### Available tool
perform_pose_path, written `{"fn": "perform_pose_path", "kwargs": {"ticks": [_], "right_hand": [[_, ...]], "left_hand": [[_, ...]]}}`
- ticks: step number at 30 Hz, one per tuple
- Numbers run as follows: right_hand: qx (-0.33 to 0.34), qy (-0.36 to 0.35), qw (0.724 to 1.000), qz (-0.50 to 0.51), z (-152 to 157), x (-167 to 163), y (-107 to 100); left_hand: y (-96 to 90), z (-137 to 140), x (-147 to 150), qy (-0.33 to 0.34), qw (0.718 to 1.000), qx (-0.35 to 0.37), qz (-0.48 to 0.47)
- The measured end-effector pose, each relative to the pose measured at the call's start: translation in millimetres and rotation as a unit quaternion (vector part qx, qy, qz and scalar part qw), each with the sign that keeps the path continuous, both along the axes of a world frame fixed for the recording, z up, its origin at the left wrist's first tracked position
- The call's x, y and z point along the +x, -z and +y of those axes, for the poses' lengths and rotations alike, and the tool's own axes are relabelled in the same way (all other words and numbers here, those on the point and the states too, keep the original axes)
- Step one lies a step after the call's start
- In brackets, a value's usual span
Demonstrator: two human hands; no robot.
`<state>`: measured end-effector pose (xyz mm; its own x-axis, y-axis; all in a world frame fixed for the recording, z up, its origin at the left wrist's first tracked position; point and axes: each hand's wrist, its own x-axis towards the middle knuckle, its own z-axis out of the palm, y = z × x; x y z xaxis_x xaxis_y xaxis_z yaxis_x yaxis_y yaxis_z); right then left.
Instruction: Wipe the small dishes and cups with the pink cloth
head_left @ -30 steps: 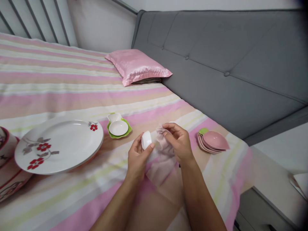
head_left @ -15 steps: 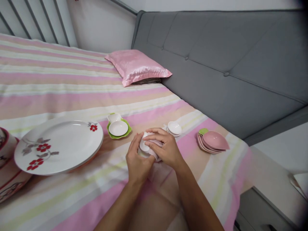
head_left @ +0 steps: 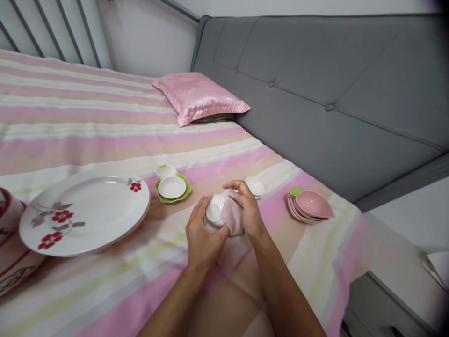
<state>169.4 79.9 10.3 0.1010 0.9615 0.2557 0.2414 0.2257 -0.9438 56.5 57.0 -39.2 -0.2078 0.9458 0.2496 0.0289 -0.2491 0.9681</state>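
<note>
Between my hands is a small white dish (head_left: 215, 211), its hollow side showing. The fingers and thumb of my left hand (head_left: 204, 234) are closed around the dish's left and near edge. My right hand (head_left: 247, 213) grips a pale pink cloth (head_left: 233, 216), which lies against the dish's right side. Just beyond my right fingers sits a short stack of small white dishes (head_left: 255, 186), partly covered by that hand. Left of my hands, a round white dish (head_left: 172, 187) rests on a green leaf-edged dish (head_left: 188, 192).
Large white plates with red flowers (head_left: 98, 213) lie at left, beside red-and-white bowls (head_left: 14, 243). Stacked pink leaf-shaped dishes (head_left: 314, 205) sit at right near the bed's edge. A pink pillow (head_left: 201, 97) lies by the grey headboard (head_left: 298, 70). A bedside cabinet (head_left: 389, 295) stands lower right.
My right hand has shifted right and lifted off the dish's face, uncovering its hollow. The pink cloth now shows more in my right fingers. My left hand stays nearly in place.
</note>
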Motion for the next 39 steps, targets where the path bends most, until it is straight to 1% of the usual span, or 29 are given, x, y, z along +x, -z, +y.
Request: {"fn": "perform_pose_path", "kwargs": {"ticks": [3, 5, 7, 10, 13, 14, 17, 19, 20, 21, 23, 25, 27, 29, 31, 33, 35, 37, 39], "right_hand": [[-0.009, -0.03, 0.997, 0.07, 2, 2, 3], [0.014, -0.023, 0.996, 0.081, 3, 1, 3], [0.049, -0.005, 0.997, 0.062, 3, 0, 2], [0.068, 0.007, 0.998, 0.0, 3, -1, 1], [0.095, 0.041, 0.99, -0.099, 2, -2, -1], [0.114, 0.062, 0.982, -0.14, 1, -3, -2], [0.167, 0.132, 0.945, -0.248, -1, -5, -4], [0.176, 0.159, 0.933, -0.271, -3, -7, -6], [0.169, 0.16, 0.935, -0.268, -4, -8, -7], [0.151, 0.148, 0.943, -0.257, -5, -9, -7], [0.099, 0.1, 0.965, -0.222, -5, -10, -8], [0.046, 0.049, 0.981, -0.18, -5, -10, -8], [-0.006, 0.006, 0.992, -0.127, -4, -9, -8], [-0.077, -0.038, 0.995, -0.056, -4, -6, -9], [-0.152, -0.09, 0.984, 0.025, -5, -1, -10], [-0.207, -0.136, 0.965, 0.09, -6, 6, -12], [-0.235, -0.173, 0.948, 0.126, -8, 13, -15], [-0.246, -0.204, 0.936, 0.149, -10, 18, -17], [-0.251, -0.221, 0.928, 0.162, -10, 18, -17]], "left_hand": [[0.9, 1, 1, -0.01, 0.999, 0.008, 0.049], [1.0, 2, 1, -0.016, 0.997, 0.013, 0.071], [0.8, 2, 1, -0.014, 0.996, 0.02, 0.082], [0.5, 2, 1, -0.011, 0.996, 0.026, 0.087], [1.5, 3, 1, -0.021, 0.996, 0.021, 0.083], [2.1, 4, 1, -0.027, 0.996, 0.018, 0.08], [4.1, 5, 1, -0.043, 0.997, 0.015, 0.066], [4.6, 4, 1, -0.041, 0.997, 0.02, 0.057], [4.6, 4, 1, -0.038, 0.998, 0.023, 0.054], [4.4, 4, 1, -0.037, 0.998, 0.026, 0.051], [4.0, 3, 1, -0.04, 0.998, 0.03, 0.049], [3.6, 3, 1, -0.051, 0.997, 0.029, 0.049], [3.4, 4, 1, -0.067, 0.996, 0.025, 0.052], [3.4, 5, 0, -0.082, 0.995, 0.021, 0.058], [3.8, 6, 0, -0.093, 0.993, 0.016, 0.068], [4.7, 6, -1, -0.101, 0.992, 0.012, 0.074], [5.9, 6, -1, -0.106, 0.992, 0.011, 0.074], [7.1, 6, -1, -0.108, 0.992, 0.011, 0.069], [8.1, 7, -1, -0.108, 0.992, 0.011, 0.064]]}}
